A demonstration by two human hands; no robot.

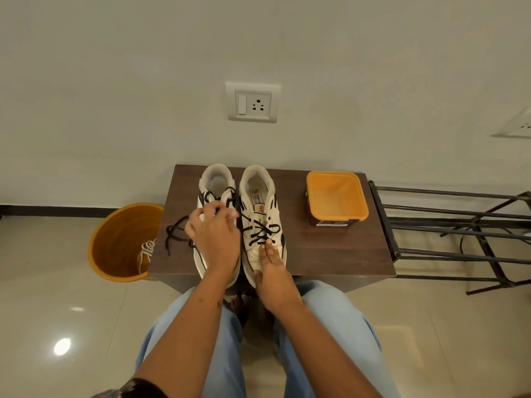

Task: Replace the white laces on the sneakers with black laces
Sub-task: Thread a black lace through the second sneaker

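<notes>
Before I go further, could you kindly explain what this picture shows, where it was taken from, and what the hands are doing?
There is no machine here: a seated person wears a camera on the head, so it looks down at their own arms. On the small brown table stand two white sneakers. The right sneaker is partly laced in black; the right hand rests flat on its toe. The left hand has curled fingers working the black lace on the left sneaker. An orange tub sits beside them. An orange bucket on the floor holds a white lace.
</notes>
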